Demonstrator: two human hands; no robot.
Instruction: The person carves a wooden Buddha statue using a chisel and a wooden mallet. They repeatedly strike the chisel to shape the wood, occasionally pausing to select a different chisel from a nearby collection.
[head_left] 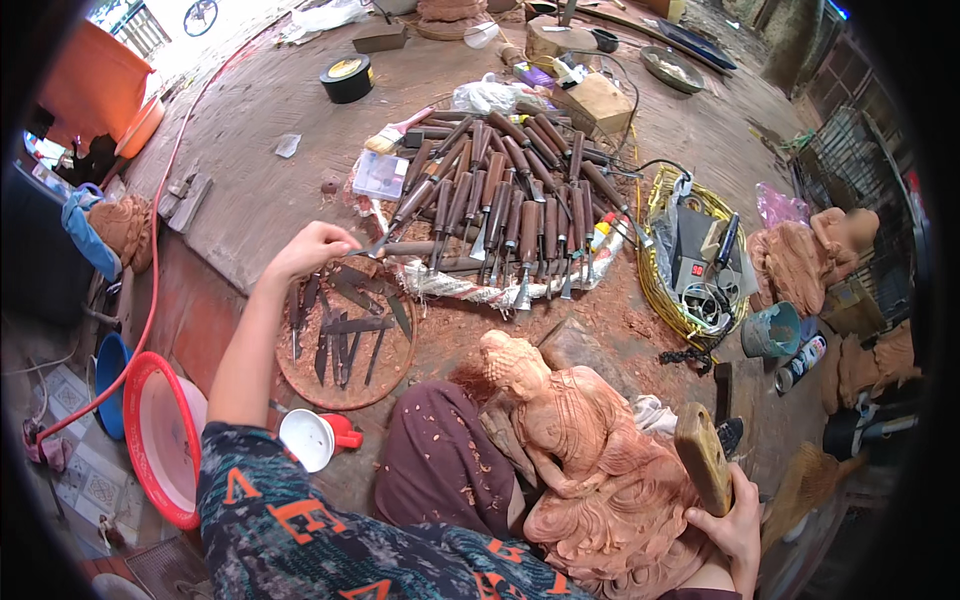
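Observation:
My left hand reaches out over the left end of the tool pile, its fingers pinched at the blade end of a wood-handled carving chisel. Many more chisels with brown handles lie heaped beside it. My right hand grips a worn wooden mallet at the lower right, its head tilted upward. Between the mallet and my knee, a reddish carved wooden figure leans in my lap. The figure has a curled-hair head and folded robes. Its lower end is partly hidden by my clothing.
Flat blades lie on a round board, with a red-and-white cup nearby. A yellow basket with a control box stands right. Red basin, black tape roll and other carvings surround me. Wood chips cover the floor.

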